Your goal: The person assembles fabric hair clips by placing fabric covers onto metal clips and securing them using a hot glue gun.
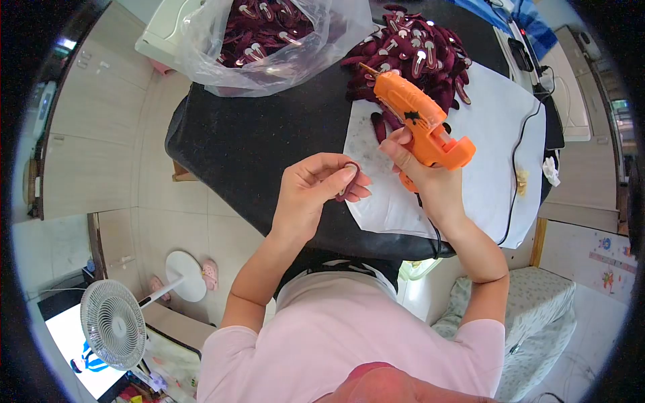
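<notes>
My left hand (319, 188) pinches a small dark-red hair clip (349, 184) between thumb and fingers, above the near edge of the table. In my right hand (430, 174) is an orange hot glue gun (414, 111), gripped by its handle, its nozzle aimed up and to the left. The nozzle is near a heap of dark-red fabric hair clips (430, 50) with shiny metal parts. A few loose clips lie at the heap's near side, partly hidden by the glue gun. The tip of the gun is apart from the clip in my left hand.
A clear plastic bag (322, 57) of similar clips stands at the back left. White paper (497, 134) covers part of the black table (262, 141). A black cord (521, 144) crosses the paper. A crumpled tissue (551, 171) lies right; a fan (114, 324) stands lower left.
</notes>
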